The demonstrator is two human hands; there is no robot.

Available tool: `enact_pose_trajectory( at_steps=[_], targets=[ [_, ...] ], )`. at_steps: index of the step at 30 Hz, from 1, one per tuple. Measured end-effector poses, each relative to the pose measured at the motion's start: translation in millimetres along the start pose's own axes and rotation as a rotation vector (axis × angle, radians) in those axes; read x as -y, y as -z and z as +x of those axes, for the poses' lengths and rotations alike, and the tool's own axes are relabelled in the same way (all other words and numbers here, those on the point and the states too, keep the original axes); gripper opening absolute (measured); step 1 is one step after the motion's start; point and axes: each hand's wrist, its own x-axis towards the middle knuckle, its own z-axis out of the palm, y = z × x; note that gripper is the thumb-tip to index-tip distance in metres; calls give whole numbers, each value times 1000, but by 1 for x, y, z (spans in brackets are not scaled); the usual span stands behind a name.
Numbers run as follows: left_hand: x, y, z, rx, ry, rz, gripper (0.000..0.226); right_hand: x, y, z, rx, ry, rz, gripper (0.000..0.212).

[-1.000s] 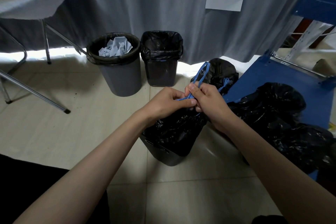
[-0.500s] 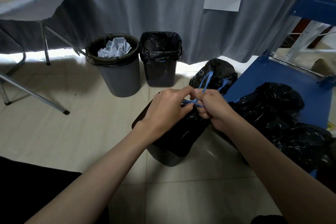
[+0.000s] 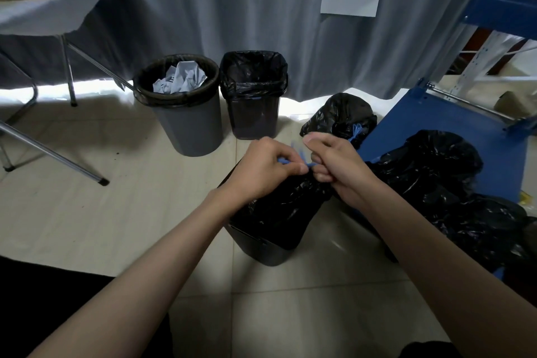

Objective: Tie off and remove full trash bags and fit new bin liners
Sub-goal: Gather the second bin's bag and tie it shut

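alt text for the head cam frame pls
Two bare hands, left hand and right hand, pull a blue drawstring tight atop a black trash bag in a small bin. Behind stand a paper-filled round bin and a freshly lined square bin.

Shiny plastic, soft cloth, smooth floor.
The crinkly black plastic trash bag [image 3: 279,212] looks thin and glossy, and its blue drawstring [image 3: 293,163] is probably plastic too, though it is blurry. The round grey plastic bin [image 3: 191,128] looks matt and smooth. The crumpled white paper [image 3: 180,80] inside is creased. The grey cloth curtain [image 3: 232,9] hangs in soft folds. The pale floor tiles [image 3: 116,218] shine a little. The silver metal table legs [image 3: 52,154] gleam.
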Motion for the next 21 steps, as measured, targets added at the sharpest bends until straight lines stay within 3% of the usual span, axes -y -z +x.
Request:
enact_pose_trajectory(
  at_steps=[2, 6, 13, 21],
  targets=[
    [1, 7, -1, 58, 153, -209, 7, 1, -1, -2, 27, 43, 54, 42],
    [4, 14, -3, 93, 391, -518, 12, 5, -5, -8, 121, 214, -93, 19],
    [8, 21, 0, 36, 510, -573, 11, 1, -5, -8, 117, 457, -434, 24],
    [9, 20, 1, 60, 525, -593, 12, -6, -9, -4, -8, 536, -644, 17]
  ],
)
